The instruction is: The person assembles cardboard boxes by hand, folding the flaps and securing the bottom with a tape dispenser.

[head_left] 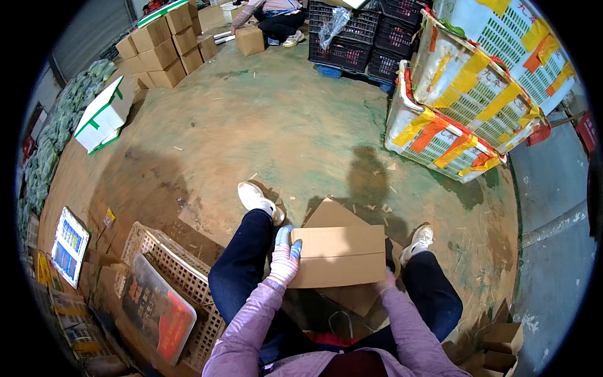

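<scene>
Between my knees is a brown cardboard box (337, 245), its flat side with a seam across it facing up. My left hand (285, 259), in a striped knit glove with blue fingertips, grips the box's left edge, thumb on the near face. At the lower right corner, my right hand (387, 281) holds the box; most of its fingers are hidden behind the cardboard. Under the box, another piece of brown cardboard (333, 213) pokes out at an angle on the far side and below.
To my left stands a beige plastic crate (163, 242) with a dark printed panel (157, 308) leaning on it. White-and-yellow-taped crates (452, 138) are stacked at right, black crates (342, 34) at the back. A person (279, 19) crouches near stacked cartons (157, 53).
</scene>
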Motion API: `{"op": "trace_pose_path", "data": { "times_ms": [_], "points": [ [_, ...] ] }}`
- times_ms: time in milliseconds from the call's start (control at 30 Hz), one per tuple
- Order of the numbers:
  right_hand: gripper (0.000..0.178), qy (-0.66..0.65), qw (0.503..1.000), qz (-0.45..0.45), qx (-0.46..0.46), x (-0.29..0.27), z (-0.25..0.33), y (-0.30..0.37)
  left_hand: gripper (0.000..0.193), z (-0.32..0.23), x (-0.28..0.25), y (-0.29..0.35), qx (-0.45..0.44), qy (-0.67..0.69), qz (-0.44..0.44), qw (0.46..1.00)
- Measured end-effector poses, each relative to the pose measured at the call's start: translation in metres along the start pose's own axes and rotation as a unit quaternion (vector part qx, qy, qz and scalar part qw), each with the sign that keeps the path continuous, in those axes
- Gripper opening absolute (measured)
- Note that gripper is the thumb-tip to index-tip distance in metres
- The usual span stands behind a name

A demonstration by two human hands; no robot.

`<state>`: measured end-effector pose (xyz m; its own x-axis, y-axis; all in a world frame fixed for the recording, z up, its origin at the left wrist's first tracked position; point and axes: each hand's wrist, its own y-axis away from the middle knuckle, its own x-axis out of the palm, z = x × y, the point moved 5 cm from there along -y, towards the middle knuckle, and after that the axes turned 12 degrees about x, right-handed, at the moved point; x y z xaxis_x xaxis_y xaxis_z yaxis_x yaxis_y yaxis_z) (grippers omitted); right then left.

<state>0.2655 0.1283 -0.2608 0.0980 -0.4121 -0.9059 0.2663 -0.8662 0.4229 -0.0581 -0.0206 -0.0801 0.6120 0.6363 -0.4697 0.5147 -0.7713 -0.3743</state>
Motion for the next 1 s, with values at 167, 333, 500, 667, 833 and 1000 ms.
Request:
{"op": "trace_pose_path", "data": {
  "times_ms": [167, 333, 500, 667, 833, 1000],
  "points": [
    [0.041, -0.232, 0.957, -0.117, 0.131, 0.006, 0.013, 0.012, 0.042, -0.004, -0.002, -0.002, -0.019, 0.023, -0.002, 1.000],
    [0.043, -0.244, 0.935, -0.192, 0.171, -0.006, 0.023, 0.017, 0.042, -0.008, -0.008, -0.001, -0.043, 0.052, -0.004, 0.998],
    [0.040, -0.197, 0.951, -0.186, 0.150, -0.003, 0.010, 0.010, 0.041, -0.006, 0.000, -0.001, -0.024, 0.052, -0.004, 0.998],
    [0.034, -0.205, 0.961, -0.106, 0.152, -0.009, 0.014, -0.006, 0.038, -0.001, -0.004, 0.003, -0.070, 0.104, -0.022, 0.992],
    [0.028, -0.367, 0.905, 0.065, 0.207, -0.026, -0.017, -0.019, 0.039, -0.008, -0.002, -0.001, -0.047, 0.075, 0.011, 0.996],
    [0.026, -0.657, 0.721, 0.113, 0.186, -0.135, -0.033, -0.022, 0.039, -0.002, 0.001, 0.002, -0.004, 0.070, 0.002, 0.998]
  ]
}}
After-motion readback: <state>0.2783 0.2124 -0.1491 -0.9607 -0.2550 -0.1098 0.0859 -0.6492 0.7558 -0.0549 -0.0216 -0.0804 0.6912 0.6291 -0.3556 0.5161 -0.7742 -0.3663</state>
